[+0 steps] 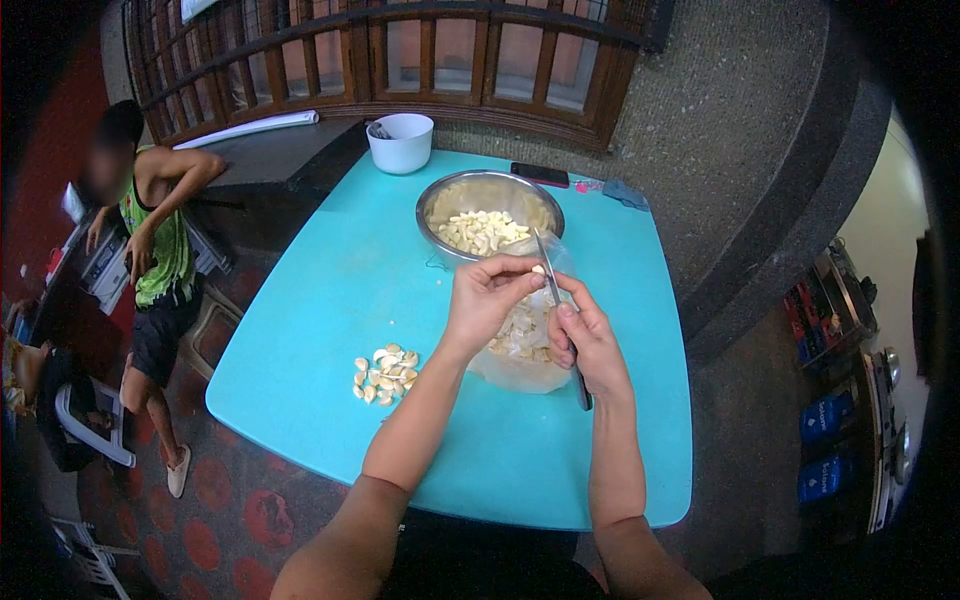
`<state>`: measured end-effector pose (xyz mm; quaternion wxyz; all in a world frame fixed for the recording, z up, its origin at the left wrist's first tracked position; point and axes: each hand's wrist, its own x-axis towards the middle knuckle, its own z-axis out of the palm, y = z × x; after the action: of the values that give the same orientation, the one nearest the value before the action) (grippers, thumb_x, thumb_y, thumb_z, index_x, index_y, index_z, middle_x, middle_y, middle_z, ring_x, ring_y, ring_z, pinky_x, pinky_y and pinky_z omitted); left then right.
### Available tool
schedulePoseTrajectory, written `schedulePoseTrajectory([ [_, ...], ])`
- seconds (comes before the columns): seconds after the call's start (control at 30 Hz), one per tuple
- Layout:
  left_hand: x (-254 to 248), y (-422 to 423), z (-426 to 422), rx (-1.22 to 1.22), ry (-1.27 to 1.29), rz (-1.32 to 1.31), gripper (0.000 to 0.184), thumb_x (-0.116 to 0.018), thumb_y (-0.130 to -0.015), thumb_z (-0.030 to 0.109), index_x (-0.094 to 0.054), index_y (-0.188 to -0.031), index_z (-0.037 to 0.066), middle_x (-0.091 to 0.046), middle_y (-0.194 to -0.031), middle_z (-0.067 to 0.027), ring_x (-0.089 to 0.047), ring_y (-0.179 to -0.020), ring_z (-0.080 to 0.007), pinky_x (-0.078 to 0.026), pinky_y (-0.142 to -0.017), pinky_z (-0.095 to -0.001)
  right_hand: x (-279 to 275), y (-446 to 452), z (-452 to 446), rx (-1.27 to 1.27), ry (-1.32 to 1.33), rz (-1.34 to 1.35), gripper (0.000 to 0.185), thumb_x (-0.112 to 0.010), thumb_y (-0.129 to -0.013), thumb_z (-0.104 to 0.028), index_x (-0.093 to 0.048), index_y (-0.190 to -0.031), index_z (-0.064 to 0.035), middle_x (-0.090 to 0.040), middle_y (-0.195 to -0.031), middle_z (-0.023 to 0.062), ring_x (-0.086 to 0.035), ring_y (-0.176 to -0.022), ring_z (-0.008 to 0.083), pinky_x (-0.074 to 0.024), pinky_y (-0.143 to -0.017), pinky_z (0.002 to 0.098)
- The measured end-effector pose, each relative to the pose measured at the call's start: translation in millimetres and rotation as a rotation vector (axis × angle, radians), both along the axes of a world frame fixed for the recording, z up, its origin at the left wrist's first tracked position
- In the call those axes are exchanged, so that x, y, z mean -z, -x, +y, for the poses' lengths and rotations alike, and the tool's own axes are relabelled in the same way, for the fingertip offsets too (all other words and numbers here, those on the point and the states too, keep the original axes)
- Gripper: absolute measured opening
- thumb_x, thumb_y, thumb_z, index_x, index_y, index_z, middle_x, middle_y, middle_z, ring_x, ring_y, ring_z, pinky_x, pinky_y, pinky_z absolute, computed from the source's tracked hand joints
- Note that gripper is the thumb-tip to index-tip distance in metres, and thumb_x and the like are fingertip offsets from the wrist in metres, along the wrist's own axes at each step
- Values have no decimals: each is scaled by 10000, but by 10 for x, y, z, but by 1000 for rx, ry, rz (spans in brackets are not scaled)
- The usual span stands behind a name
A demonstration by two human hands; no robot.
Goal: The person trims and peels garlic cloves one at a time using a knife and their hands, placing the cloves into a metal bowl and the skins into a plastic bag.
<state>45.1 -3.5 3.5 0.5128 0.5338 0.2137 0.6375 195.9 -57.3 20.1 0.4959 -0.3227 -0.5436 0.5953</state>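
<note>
My left hand (497, 297) pinches a garlic clove (539, 270) between its fingertips, above the turquoise table. My right hand (590, 335) is closed around the dark handle of a knife (548, 268), whose blade points up and away beside the clove. Below both hands lies a clear plastic bag (525, 375) with pale skins or cloves showing inside it. Just beyond my hands stands a steel bowl (440, 197) holding many peeled garlic cloves (485, 232). A small pile of unpeeled cloves (386, 374) rests on the table left of my left forearm.
The turquoise table (310, 330) has a white bowl (401, 145), a phone (540, 175) and a grey-blue cloth (625, 195) along its far side. A person in a green top (170, 255) stands at the left. A wall with wooden window frames rises behind.
</note>
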Motion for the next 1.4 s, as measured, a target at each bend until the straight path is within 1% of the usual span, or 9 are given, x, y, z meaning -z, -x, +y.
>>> schedulePoseTrajectory([
  [0.17,-7,17,4,-24,-40,41,179,-675,-783,-18,-663,-962,-28,-648,-925,-77,-606,-833,-111,-507,-745,-236,-30,0,-25,-14,1,-13,379,-405,-970,-187,-381,-1340,-112,-353,-593,-51,-313,-473,27,-282,-432,184],
  [0.27,-14,28,0,-34,-103,56,163,-677,-768,-32,-670,-931,-27,-630,-960,-89,-598,-886,-133,-501,-790,-250,-33,-5,-29,-11,1,-37,386,-406,-969,-189,-377,-1346,-114,-352,-592,-52,-311,-473,27,-280,-431,183],
  [0.37,-25,37,-10,-36,-112,91,170,-660,-773,-49,-665,-942,-36,-595,-978,-87,-597,-896,-142,-515,-790,-250,-11,-24,-14,3,1,-53,390,-410,-970,-198,-375,-1350,-116,-349,-588,-54,-309,-472,27,-277,-430,182],
  [0.67,-50,46,-34,-123,-158,162,175,-675,-746,-56,-676,-919,-29,-605,-986,-92,-588,-922,-149,-503,-839,-267,-11,-29,-24,-22,6,-62,386,-418,-968,-203,-391,-1344,-123,-359,-595,-52,-307,-473,26,-275,-430,179],
  [0.87,-64,48,-37,-119,-122,169,178,-671,-743,-65,-677,-916,-23,-603,-997,-88,-587,-928,-147,-506,-844,-277,-5,-32,-13,-20,26,-41,389,-425,-962,-187,-397,-1345,-124,-366,-599,-50,-318,-473,28,-282,-432,178],
  [1.07,-73,26,-48,-60,-82,73,195,-669,-741,-75,-675,-927,-16,-601,-1014,-86,-586,-949,-155,-503,-847,-274,4,-10,-8,4,34,1,398,-435,-957,-184,-390,-1348,-117,-372,-602,-40,-335,-471,36,-293,-428,185],
  [1.17,-57,19,-40,-64,-94,64,196,-663,-754,-66,-671,-943,-16,-607,-1013,-85,-586,-959,-158,-495,-854,-276,19,-7,1,-12,33,28,409,-439,-956,-188,-377,-1353,-111,-375,-603,-35,-336,-469,39,-297,-427,189],
  [1.33,-42,25,-31,-25,-14,21,192,-641,-794,-26,-664,-984,-16,-619,-1054,-95,-587,-974,-157,-482,-860,-272,31,-40,14,-1,26,87,421,-446,-955,-187,-362,-1360,-110,-378,-605,-31,-336,-466,39,-300,-428,188],
  [1.4,-41,35,-24,-4,13,12,208,-629,-805,-21,-660,-1010,-11,-617,-1075,-101,-584,-990,-158,-481,-860,-272,33,-61,31,11,11,59,421,-442,-956,-188,-362,-1362,-112,-373,-600,-37,-331,-464,36,-300,-430,187],
])
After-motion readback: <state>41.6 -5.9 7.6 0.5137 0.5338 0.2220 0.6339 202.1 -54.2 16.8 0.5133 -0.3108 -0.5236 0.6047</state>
